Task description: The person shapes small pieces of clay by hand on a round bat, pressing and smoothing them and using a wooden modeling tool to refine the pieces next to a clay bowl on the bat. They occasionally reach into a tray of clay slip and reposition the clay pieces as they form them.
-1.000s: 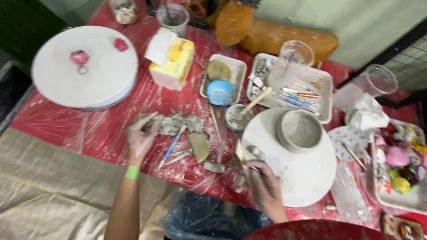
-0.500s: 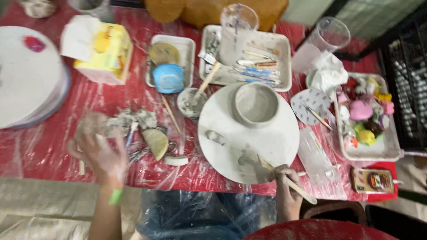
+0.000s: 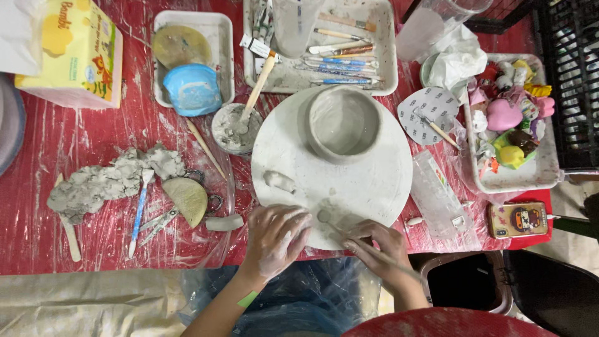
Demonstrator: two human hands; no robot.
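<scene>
Grey clay coats our fingers [image 3: 293, 226] on the left hand [image 3: 274, 240], which curl loosely down onto the near edge of the round white turntable board [image 3: 374, 187], pressing at a small smear of wet clay and gripping nothing we can make out. The right hand [image 3: 374, 246] is clenched around a thin wooden modelling tool [image 3: 349, 236], held like a pencil, its rounded tip resting on the board just beside the left fingertips.

The risks, as we judge them, start at that tip: pushed too hard, it could gouge or skid off the slick board and flick clay toward the lap. The left fingers bear on the very rim, so heavy pressure might tip or spin the board and jolt the unfired grey clay bowl [image 3: 342, 122] sitting at its far side, well apart from both hands. A small grey clay lump [image 3: 279, 181] lies loose on the board's left part and could get dragged under a wrist.

Both forearms come up from the bottom edge, wrists bent so the palms face down, hands near each other at the red plastic-covered bench [image 3: 93, 243] front. To the left lie a ragged grey clay slab [image 3: 106, 181] and a blue-handled tool [image 3: 138, 215]; a small clay-filled slip cup with a wooden stick [image 3: 234, 128] stands just beside the board.
</scene>
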